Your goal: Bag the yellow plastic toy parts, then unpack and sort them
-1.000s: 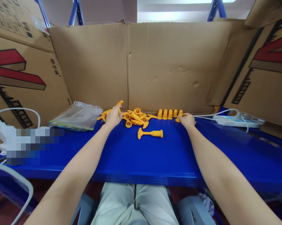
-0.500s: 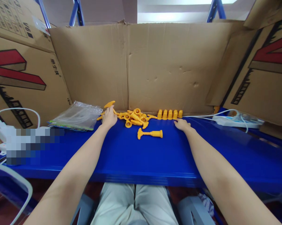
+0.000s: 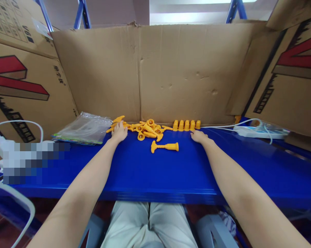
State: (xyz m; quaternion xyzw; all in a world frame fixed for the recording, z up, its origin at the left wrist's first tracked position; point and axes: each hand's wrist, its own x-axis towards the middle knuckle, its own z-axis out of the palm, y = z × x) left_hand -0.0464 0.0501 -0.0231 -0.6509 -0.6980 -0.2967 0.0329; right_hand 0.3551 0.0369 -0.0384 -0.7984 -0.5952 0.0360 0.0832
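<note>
Left hand: my left hand [image 3: 120, 132] lies back-up at the left end of the yellow pile [image 3: 149, 128], its fingers among the pieces; a yellow T-handle [image 3: 119, 119] juts up just beyond my fingertips.
Right hand: my right hand [image 3: 198, 136] rests low, fingers pointing left, just in front of the right part of the cup row [image 3: 187, 125].
Grip: my fingers show too small to be sure; I cannot tell whether either hand is pinching a piece or merely touching one.
Yellow pile: T-handles and cup-shaped pieces heaped together, several open mouths facing me.
Cup row: five yellow cups stand side by side, wide rims down, right of the pile.
Lone piece: a twisted-shank T-handle with a cup-shaped end [image 3: 171, 146] lies flat on the blue tabletop [image 3: 155, 172], between my hands and nearer me.
Plastic bags: a stack of clear bags [image 3: 84, 129] lies left of my left hand.
Power strip: a white strip [image 3: 253, 132] sits well right of my right hand.
</note>
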